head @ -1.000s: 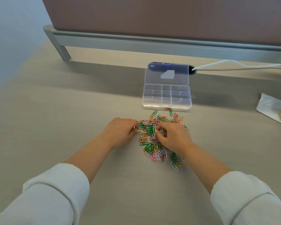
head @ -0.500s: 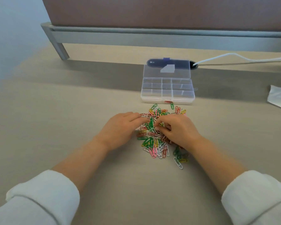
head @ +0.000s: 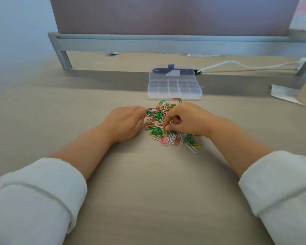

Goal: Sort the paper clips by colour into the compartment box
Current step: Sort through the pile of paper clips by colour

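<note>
A pile of paper clips [head: 157, 119] in green, red, pink, white and yellow lies on the desk in front of the clear compartment box [head: 175, 95]. The box stands open, its lid lying flat behind it, and its compartments look empty. My right hand [head: 189, 119] hovers over the middle of the pile. It holds a few white clips in its curled fingers while its fingertips pinch down into the heap. My left hand [head: 125, 122] rests at the pile's left edge with its fingers curled. Its fingertips meet the outermost clips, and any grip is hidden.
A dark device [head: 173, 70] with a white cable [head: 237, 64] lies behind the box. A grey metal frame [head: 148, 43] with legs crosses the back of the desk. White paper or packaging [head: 286, 93] lies at the right edge.
My right hand has drawn back towards me over the pile and now dips its fingertips into the nearer clips. My left hand's fingers, stretched into the pile before, have curled at its edge.
</note>
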`<state>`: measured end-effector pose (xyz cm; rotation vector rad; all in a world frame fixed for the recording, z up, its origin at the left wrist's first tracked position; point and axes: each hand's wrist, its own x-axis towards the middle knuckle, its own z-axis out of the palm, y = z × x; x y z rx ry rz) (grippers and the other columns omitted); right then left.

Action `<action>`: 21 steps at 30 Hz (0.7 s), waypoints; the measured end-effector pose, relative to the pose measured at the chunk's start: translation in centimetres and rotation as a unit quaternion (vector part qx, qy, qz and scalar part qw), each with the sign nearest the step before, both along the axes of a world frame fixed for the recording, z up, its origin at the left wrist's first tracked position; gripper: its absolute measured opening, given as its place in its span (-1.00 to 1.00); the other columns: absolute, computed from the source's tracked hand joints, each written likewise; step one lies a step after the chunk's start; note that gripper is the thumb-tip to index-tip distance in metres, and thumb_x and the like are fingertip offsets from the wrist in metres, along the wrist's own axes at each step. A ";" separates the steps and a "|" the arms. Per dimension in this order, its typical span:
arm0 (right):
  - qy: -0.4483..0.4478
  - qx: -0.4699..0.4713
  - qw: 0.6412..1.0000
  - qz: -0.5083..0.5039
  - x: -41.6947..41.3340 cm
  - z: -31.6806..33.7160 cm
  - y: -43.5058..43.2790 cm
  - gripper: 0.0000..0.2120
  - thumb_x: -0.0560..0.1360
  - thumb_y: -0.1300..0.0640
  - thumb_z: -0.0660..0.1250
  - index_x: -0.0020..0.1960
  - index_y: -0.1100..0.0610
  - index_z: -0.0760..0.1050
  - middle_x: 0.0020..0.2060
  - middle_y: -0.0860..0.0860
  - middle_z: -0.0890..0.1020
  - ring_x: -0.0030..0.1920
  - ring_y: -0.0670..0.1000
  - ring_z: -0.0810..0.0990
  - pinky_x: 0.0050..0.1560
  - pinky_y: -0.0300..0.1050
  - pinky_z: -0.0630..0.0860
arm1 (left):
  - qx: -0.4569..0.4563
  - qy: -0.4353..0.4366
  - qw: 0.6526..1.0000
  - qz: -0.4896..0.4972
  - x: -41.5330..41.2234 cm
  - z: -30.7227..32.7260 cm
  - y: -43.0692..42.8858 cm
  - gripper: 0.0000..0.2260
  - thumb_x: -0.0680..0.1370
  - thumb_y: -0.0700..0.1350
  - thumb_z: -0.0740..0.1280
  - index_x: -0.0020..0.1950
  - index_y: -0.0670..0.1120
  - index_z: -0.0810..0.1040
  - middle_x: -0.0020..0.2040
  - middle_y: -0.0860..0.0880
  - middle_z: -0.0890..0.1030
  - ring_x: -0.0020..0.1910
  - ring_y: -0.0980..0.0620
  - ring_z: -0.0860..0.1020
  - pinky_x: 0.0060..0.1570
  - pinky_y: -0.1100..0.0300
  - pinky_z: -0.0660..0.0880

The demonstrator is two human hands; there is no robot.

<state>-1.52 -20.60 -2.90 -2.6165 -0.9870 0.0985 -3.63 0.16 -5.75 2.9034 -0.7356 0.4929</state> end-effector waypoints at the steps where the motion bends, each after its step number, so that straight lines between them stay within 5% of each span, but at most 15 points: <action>1: 0.002 -0.005 1.000 -0.006 -0.1 0.1 0.1 -0.90 0.44 0.06 0.40 -0.05 0.01 0.62 -0.45 -0.17 0.35 -0.37 -0.21 0.32 -0.29 -0.22 0.29 | 0.007 0.003 1.000 0.008 0.0 -0.1 0.1 -0.50 0.40 0.10 -0.22 -0.08 -0.14 0.40 -0.06 -0.16 0.54 -0.07 -0.17 0.51 -0.17 0.08 0.35; 5: 0.007 -0.024 1.000 -0.017 -0.2 0.1 0.6 -0.94 0.47 0.09 0.37 -0.07 0.03 0.58 -0.42 -0.18 0.33 -0.36 -0.22 0.30 -0.19 -0.19 0.32 | 0.007 -0.004 1.000 0.022 0.2 -0.1 0.6 -0.56 0.46 0.11 -0.15 0.01 -0.10 0.40 -0.01 -0.10 0.58 -0.05 -0.17 0.52 -0.17 0.09 0.34; 10: -0.003 -0.054 0.999 0.006 0.8 0.1 0.6 -0.96 0.53 0.07 0.28 -0.10 -0.01 0.47 -0.39 -0.20 0.34 -0.34 -0.22 0.33 -0.30 -0.23 0.28 | -0.009 0.026 1.000 -0.010 0.9 0.3 0.7 -0.80 0.55 -0.03 0.25 0.14 -0.01 0.53 0.07 0.02 0.61 0.04 -0.02 0.56 -0.12 0.22 0.32; 17: 0.052 -0.020 0.998 0.014 2.5 0.4 1.0 -0.75 0.58 0.13 0.11 -0.26 -0.05 0.27 -0.28 -0.11 0.43 -0.27 -0.09 0.37 -0.24 -0.16 0.32 | 0.019 0.012 0.997 -0.068 2.3 0.8 1.5 -0.78 0.44 0.03 0.21 -0.12 -0.01 0.61 -0.22 0.03 0.63 -0.28 -0.01 0.57 -0.32 0.20 0.39; 21: 0.099 0.009 0.994 0.036 2.9 0.7 1.0 -0.74 0.59 0.17 0.11 -0.26 -0.05 0.26 -0.28 -0.06 0.46 -0.23 -0.02 0.41 -0.17 -0.13 0.38 | 0.001 0.010 0.999 -0.036 2.4 1.0 0.9 -0.82 0.57 -0.01 0.14 -0.04 -0.07 0.48 -0.16 -0.01 0.60 -0.19 -0.08 0.52 -0.27 0.20 0.27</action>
